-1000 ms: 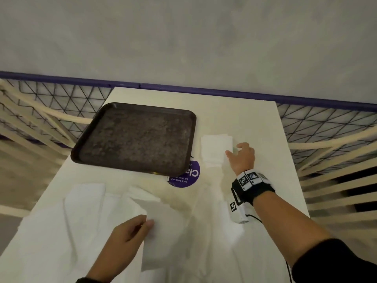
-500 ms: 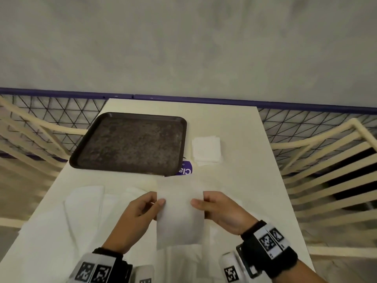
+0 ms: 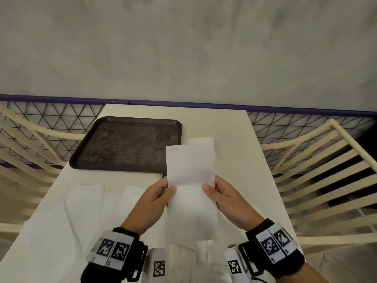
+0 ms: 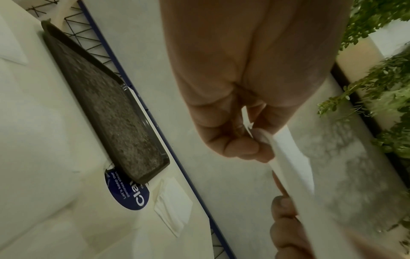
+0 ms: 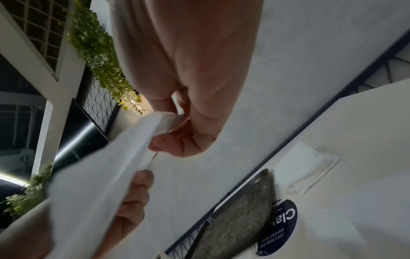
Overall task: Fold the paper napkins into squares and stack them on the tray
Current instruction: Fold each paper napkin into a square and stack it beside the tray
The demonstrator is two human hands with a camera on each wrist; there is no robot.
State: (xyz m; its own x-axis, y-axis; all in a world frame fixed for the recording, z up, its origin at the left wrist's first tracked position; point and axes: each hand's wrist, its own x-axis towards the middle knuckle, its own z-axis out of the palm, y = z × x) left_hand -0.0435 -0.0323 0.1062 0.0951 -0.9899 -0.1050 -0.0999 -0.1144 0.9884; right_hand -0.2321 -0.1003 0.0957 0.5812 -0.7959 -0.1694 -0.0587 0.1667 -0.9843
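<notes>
The left hand (image 3: pixel 152 198) and the right hand (image 3: pixel 223 198) each pinch one long edge of a white paper napkin folded into a tall strip (image 3: pixel 190 193), thumbs on the near face at its mid-height, fingers curled behind. The strip hangs in the air between the two grips, half rising above the thumbs, half drooping below. Beyond the grips, the dark speckled rectangular plastic tray (image 3: pixel 126 144) lies bare on the pale table (image 3: pixel 234 139), and a small stack of folded white napkin squares (image 4: pixel 174 201) sits just beside the tray, not on it. The thin paper is limp: in my judgement, an uneven pull from either pinch could skew the next fold or tear the edge, leaving a crooked square.
</notes>
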